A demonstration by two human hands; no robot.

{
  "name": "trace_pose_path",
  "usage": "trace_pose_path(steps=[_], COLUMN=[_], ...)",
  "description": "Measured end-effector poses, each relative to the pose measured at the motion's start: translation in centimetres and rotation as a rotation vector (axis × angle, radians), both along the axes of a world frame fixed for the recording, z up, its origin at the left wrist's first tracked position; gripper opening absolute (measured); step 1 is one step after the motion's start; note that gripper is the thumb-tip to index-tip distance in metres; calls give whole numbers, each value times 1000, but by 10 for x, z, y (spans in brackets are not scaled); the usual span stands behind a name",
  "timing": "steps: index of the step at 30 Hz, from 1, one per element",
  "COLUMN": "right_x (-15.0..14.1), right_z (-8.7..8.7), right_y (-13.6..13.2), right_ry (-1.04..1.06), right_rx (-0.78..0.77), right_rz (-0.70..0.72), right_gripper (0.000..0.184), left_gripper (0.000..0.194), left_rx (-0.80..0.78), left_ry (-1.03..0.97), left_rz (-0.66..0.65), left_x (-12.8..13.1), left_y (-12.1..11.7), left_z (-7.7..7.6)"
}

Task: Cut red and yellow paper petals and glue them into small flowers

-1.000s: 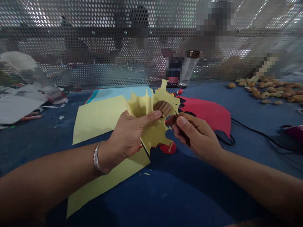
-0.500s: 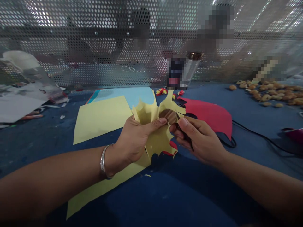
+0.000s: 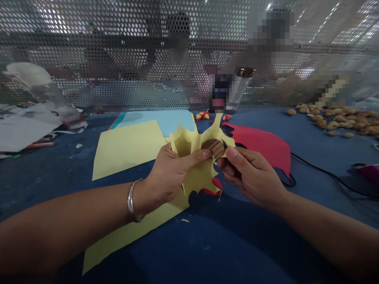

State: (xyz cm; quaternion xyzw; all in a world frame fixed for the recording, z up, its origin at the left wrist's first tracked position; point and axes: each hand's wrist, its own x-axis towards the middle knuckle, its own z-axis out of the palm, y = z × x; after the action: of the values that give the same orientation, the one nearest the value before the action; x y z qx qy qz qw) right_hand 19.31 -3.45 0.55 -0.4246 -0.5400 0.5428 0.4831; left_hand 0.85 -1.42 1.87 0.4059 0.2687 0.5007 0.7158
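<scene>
My left hand (image 3: 174, 171) is closed on a piece of yellow paper (image 3: 199, 173) with scalloped, pointed edges. Its thumb presses a round brown disc (image 3: 217, 148) against the paper. My right hand (image 3: 248, 173) is closed at the disc's right edge, where a narrow dark blade shows beside the thumb. The blade looks like part of small scissors (image 3: 224, 142), mostly hidden by the fingers. Below the paper, part of a red piece (image 3: 216, 185) shows.
Yellow sheets (image 3: 127, 148) and a blue sheet (image 3: 166, 120) lie left. A red sheet (image 3: 263, 148) and black cord (image 3: 319, 173) lie right. Behind stand a clear jar (image 3: 240, 88) and perforated metal screen (image 3: 118, 59). Brown shell-like pieces (image 3: 340, 118) are heaped far right.
The yellow paper and disc have shifted slightly right and turned a little. The right fingers have closed further over the blade, so less of it shows.
</scene>
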Motion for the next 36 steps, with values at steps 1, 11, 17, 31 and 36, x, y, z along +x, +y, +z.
trace_pose_path(steps=[1, 11, 17, 31, 36], right_x=[0, 4, 7, 7, 8], right_z=[0, 1, 1, 2, 1], right_y=[0, 2, 5, 5, 5], right_ry=[-5, -78, -104, -141, -137], right_rx=[2, 54, 53, 52, 39], right_rz=[-4, -4, 14, 13, 6], right_gripper=[56, 57, 56, 58, 58], left_gripper=[29, 27, 26, 35, 35], left_rx=[16, 144, 186, 96, 94], left_ry=[13, 103, 122, 195, 185], left_rz=[5, 29, 32, 68, 42], left_x=[0, -4, -5, -6, -7], left_y=[1, 4, 8, 7, 9], left_z=[-1, -1, -5, -3, -5])
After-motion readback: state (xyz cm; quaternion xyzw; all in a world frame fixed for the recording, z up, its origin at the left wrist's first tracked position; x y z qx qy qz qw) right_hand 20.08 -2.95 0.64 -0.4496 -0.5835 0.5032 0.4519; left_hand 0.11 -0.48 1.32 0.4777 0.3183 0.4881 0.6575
